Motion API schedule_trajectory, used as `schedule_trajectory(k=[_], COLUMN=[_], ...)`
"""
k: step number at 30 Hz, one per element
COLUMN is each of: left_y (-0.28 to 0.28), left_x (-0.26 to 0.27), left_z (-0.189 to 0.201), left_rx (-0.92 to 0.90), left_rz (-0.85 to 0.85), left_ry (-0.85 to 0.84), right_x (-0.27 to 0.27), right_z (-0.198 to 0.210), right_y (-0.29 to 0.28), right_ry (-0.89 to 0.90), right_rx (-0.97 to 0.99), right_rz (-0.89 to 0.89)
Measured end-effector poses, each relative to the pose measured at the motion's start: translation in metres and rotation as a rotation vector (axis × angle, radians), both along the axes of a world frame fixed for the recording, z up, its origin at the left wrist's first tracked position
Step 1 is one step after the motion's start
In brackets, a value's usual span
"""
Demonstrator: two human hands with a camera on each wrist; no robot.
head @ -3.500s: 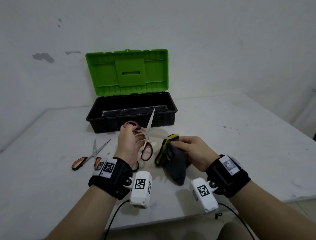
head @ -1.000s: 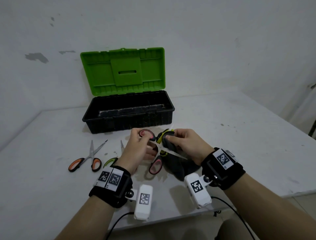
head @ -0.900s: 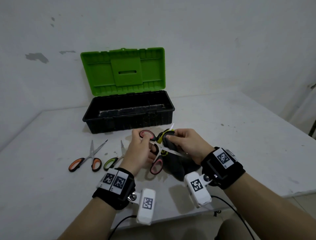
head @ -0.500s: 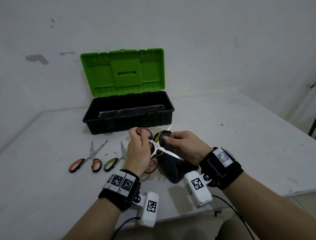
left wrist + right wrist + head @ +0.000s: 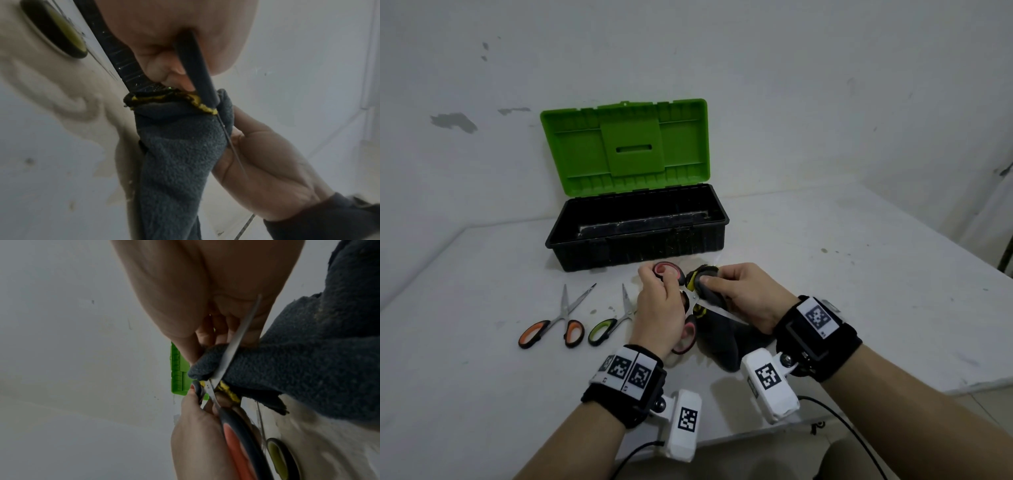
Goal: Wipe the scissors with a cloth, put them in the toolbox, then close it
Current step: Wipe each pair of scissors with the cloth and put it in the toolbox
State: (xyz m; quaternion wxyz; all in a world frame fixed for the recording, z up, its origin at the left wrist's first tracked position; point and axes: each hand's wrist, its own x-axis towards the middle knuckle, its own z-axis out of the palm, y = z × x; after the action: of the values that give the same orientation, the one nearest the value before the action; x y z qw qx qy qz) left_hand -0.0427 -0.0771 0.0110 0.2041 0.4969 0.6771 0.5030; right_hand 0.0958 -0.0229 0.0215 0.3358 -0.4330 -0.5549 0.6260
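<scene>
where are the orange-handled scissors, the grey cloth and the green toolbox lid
orange-handled steel scissors (image 5: 558,320): head view, on the blades just above the handles
grey fleece cloth (image 5: 180,154): left wrist view, on the hanging fold
green plastic toolbox lid (image 5: 571,150): head view, on its left inner panel

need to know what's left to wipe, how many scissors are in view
3: red-handled scissors in the left hand, green-handled scissors and orange-handled scissors lying on the table.

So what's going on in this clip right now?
A person is wiping scissors. The left hand grips the red-handled scissors by the handles, blades spread, while the right hand pinches a dark grey cloth around one blade. The toolbox stands open behind; orange-handled scissors and green-handled scissors lie on the table.
</scene>
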Motion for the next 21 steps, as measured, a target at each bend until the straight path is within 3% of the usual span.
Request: schedule_trajectory(k=[6, 13, 18, 21], left_y=[0.007, 0.009, 0.011, 0.013], left_x=[-0.006, -0.011, -0.016, -0.012], left_z=[0.001, -0.001, -0.005, -0.003], left_rx=[0.017, 0.024, 0.028, 0.040], left_rz=[-0.045, -0.102, -0.093, -0.105], left_ry=[-0.027, -0.080, -0.107, -0.094], right_x=[0.004, 0.023, 0.031, 0.025], right_z=[0.006, 0.010, 0.003, 0.001], right_y=[0.004, 0.021, 0.011, 0.008], right_ry=[0.076, 0.255, 0.145, 0.089], right_rx=[-0.021, -0.013, -0.030, -0.019], right_rz=[-0.060, -0.259, -0.036, 0.012])
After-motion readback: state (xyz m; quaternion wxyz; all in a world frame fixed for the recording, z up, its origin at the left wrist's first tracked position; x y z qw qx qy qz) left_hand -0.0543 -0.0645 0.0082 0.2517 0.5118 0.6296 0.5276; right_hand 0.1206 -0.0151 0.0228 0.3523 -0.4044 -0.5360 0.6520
